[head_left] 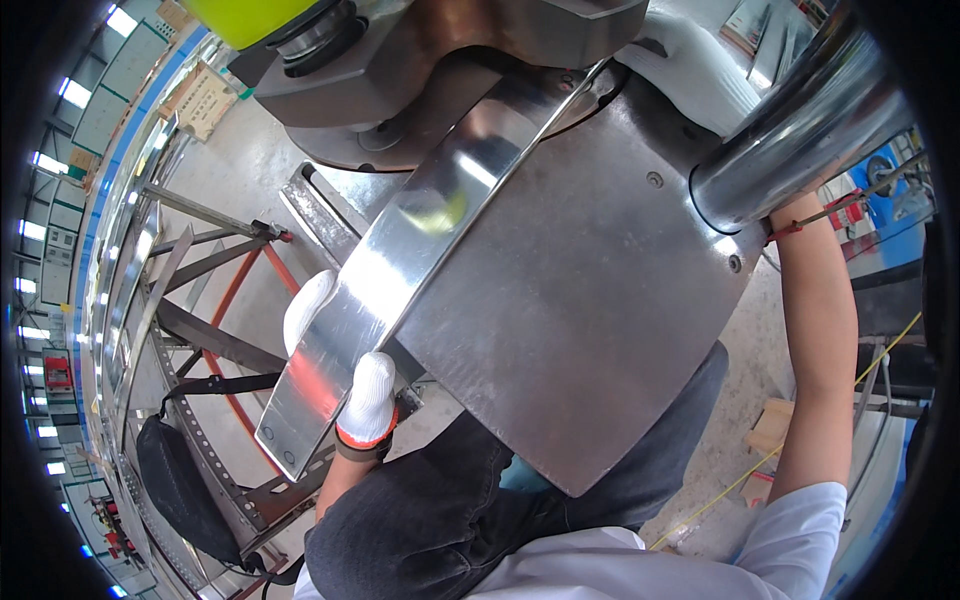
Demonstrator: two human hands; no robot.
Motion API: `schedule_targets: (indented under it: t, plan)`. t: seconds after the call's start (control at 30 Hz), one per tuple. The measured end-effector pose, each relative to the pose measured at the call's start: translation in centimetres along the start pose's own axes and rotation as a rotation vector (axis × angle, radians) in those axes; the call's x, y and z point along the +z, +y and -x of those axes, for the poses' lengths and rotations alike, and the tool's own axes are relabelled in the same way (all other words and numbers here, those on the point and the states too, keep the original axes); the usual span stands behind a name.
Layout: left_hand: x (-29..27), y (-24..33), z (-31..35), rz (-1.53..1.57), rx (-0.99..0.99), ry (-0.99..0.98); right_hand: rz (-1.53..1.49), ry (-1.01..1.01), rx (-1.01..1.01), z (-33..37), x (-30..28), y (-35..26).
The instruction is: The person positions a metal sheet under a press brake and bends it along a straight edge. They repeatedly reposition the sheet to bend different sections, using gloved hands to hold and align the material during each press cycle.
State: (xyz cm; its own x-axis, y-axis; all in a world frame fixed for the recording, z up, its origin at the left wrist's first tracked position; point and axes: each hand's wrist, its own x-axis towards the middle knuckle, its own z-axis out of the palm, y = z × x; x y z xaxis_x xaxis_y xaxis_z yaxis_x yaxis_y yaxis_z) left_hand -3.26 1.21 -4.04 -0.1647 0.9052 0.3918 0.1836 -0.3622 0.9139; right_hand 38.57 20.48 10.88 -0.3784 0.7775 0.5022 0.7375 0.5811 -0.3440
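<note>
A long, shiny flat metal bar [378, 280] runs slantwise across the view, its near end at the lower left marked by two small rings. White-gloved, my left hand [370, 395] is closed round the bar near that end, thumb on the near side and fingers behind the far edge. The bar lies along the edge of a broad grey steel plate [580, 300] with recessed bolts. My right hand [695, 75], gloved too, reaches past the steel column to the bar's far end. Its fingers curl in there, partly hidden by the machine.
A heavy machine head [400, 80] with a yellow-green part [245, 15] overhangs the bar. A thick polished column [800, 125] rises from the plate at right. Left stands a metal frame [215, 345] with orange bars and a black bag [185, 490]. My legs [420, 520] are beneath the plate.
</note>
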Motion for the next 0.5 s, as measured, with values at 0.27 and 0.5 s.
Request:
schedule_targets:
  t: [0.27,0.5]
  plan:
    - [1.4,1.1,-0.8,0.014,-0.029,0.007,0.167,0.046,0.051,-0.2,0.5,0.6]
    - [1.2,1.1,-0.7,-0.026,-0.024,0.013,0.208,0.029,0.100,-0.4,0.9,0.9]
